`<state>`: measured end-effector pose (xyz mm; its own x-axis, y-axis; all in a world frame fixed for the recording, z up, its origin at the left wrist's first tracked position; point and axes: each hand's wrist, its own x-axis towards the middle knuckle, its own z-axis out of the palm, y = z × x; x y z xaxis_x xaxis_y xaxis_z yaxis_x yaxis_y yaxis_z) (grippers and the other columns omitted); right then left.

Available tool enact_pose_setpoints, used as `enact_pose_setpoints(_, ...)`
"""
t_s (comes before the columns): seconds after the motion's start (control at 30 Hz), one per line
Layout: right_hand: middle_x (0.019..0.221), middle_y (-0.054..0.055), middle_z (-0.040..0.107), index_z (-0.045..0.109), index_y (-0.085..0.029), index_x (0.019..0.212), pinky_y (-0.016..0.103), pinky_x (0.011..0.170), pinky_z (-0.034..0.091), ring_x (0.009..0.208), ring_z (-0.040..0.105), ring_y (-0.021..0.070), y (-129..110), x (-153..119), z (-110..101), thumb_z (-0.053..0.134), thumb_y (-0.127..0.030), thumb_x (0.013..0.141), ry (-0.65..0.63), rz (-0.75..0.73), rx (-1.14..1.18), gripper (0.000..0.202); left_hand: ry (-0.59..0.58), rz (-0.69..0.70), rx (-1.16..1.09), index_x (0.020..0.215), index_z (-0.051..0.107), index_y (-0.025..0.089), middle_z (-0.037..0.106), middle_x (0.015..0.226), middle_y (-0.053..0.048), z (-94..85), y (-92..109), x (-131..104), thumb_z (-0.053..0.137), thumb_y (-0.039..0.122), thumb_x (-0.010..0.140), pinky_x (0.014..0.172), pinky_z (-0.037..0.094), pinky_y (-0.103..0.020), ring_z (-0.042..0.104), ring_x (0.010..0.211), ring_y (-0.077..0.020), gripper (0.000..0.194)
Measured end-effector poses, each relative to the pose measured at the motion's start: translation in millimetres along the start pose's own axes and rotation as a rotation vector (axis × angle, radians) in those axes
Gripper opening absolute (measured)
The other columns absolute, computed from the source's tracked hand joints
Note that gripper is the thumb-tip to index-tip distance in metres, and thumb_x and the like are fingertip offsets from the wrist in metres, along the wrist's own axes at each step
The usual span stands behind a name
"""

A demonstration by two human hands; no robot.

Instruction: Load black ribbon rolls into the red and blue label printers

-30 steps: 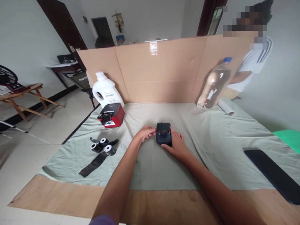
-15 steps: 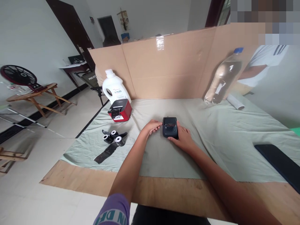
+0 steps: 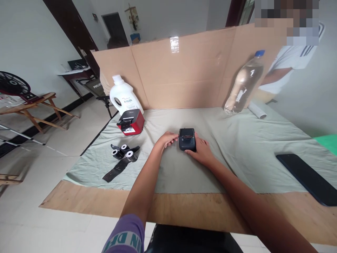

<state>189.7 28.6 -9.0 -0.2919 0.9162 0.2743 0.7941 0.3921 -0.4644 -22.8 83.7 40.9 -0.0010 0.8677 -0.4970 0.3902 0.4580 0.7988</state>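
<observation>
A small black portable printer [image 3: 187, 144] lies on the green-grey cloth between both hands. My right hand [image 3: 201, 149] wraps its right side, with the thumb along the near edge. At the left edge of the printer, my left hand [image 3: 168, 139] is closed, its fingers curled and the fingertips against the side. To the left lie several black paper rolls [image 3: 131, 156], one with a strip unrolled toward me. Behind them stands a red and black label printer [image 3: 135, 123] with a black strip coming out of its front.
A white jug [image 3: 126, 96] stands behind the red printer. A large clear bottle [image 3: 244, 86] leans at the cardboard wall [image 3: 181, 77], near a white tube [image 3: 257, 109]. A dark phone-like slab [image 3: 306, 177] lies at right. Another person's arm [image 3: 277, 75] shows behind the bottle.
The view has turned slightly to the right, so everything sits a little further left. Both hands and the portable printer hold the same positions relative to each other.
</observation>
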Motion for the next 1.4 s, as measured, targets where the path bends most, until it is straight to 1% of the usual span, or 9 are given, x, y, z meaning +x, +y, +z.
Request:
enact_pose_setpoints(0.37,0.143,0.024,0.057,0.019,-0.010,0.160,0.055,0.111,0.035,0.134,0.052,0.0397,0,-1,-1,0.063,-0.059,0.086,-0.007,0.000,-0.002,0.099,-0.002,0.061,-0.074,0.062,0.057,0.015,0.045,0.049,0.004,1.4,-6,3,0.066,0.026,0.084,0.040,0.013,-0.020,0.028,0.036,-0.0044,0.026)
enact_pose_setpoints(0.5,0.145,0.023,0.056,0.016,-0.010,0.161,0.054,0.110,0.036,0.135,0.052,0.0395,0,-1,-1,0.062,-0.058,0.087,0.003,-0.001,-0.021,0.100,0.008,0.138,-0.153,0.083,0.067,0.015,0.055,0.059,0.003,3.4,-9,3,0.064,0.021,0.082,0.040,0.017,-0.020,0.035,0.040,-0.0057,0.007)
enact_pose_setpoints(0.6,0.145,0.023,0.056,0.014,-0.011,0.162,0.054,0.110,0.037,0.133,0.053,0.0394,0,-1,-1,0.061,-0.058,0.087,0.014,-0.011,-0.039,0.100,0.073,0.230,-0.197,0.099,0.072,0.017,0.056,0.058,0.004,7.2,-10,5,0.060,0.022,0.085,0.043,0.024,-0.020,0.037,0.043,-0.0075,0.019)
enact_pose_setpoints(0.77,0.147,0.024,0.053,0.016,-0.012,0.162,0.055,0.111,0.035,0.136,0.051,0.0391,0,-1,-3,0.062,-0.059,0.087,-0.013,-0.009,0.007,0.099,0.179,0.420,-0.206,0.086,0.079,0.016,0.070,0.074,-0.002,7.5,-14,7,0.062,0.017,0.081,0.070,0.045,-0.024,0.058,0.070,-0.0135,0.018)
enact_pose_setpoints(0.83,0.150,0.024,0.050,0.016,-0.011,0.161,0.055,0.111,0.034,0.137,0.050,0.0397,0,-1,-3,0.063,-0.059,0.086,-0.020,-0.003,0.030,0.100,0.174,0.463,-0.196,0.087,0.081,0.016,0.071,0.074,-0.002,5.4,-18,6,0.063,0.016,0.079,0.074,0.045,-0.025,0.058,0.073,-0.0147,0.020)
enact_pose_setpoints(0.97,0.148,0.025,0.052,0.018,-0.011,0.160,0.055,0.110,0.034,0.135,0.051,0.0404,0,-1,-3,0.063,-0.058,0.086,0.012,-0.009,0.058,0.099,0.142,0.502,-0.219,0.109,0.080,0.014,0.058,0.060,0.002,4.3,-28,2,0.061,0.025,0.083,0.064,0.041,-0.024,0.047,0.060,-0.0122,0.033)
enact_pose_setpoints(1.1,0.147,0.026,0.052,0.021,-0.009,0.158,0.054,0.110,0.033,0.134,0.051,0.0402,-1,-2,-3,0.063,-0.057,0.087,0.017,-0.004,0.058,0.096,0.121,0.519,-0.240,0.127,0.073,0.014,0.047,0.059,0.005,6.7,-28,4,0.057,0.029,0.088,0.057,0.036,-0.021,0.039,0.055,-0.0096,0.044)
enact_pose_setpoints(1.2,0.148,0.026,0.052,0.022,-0.010,0.159,0.054,0.110,0.034,0.135,0.050,0.0407,-2,-3,-3,0.062,-0.057,0.087,0.014,-0.013,0.046,0.095,0.094,0.524,-0.190,0.138,0.065,0.016,0.049,0.062,0.004,11.1,-22,7,0.055,0.036,0.093,0.059,0.038,-0.021,0.041,0.057,-0.0102,0.050)
enact_pose_setpoints(1.4,0.148,0.028,0.051,0.022,-0.005,0.158,0.052,0.111,0.034,0.134,0.050,0.0409,-3,-3,-3,0.062,-0.057,0.088,-0.016,-0.005,0.008,0.095,0.133,0.507,-0.117,0.137,0.065,0.011,0.059,0.067,0.001,23.5,-16,7,0.047,0.033,0.100,0.067,0.044,-0.023,0.050,0.066,-0.0131,0.047)
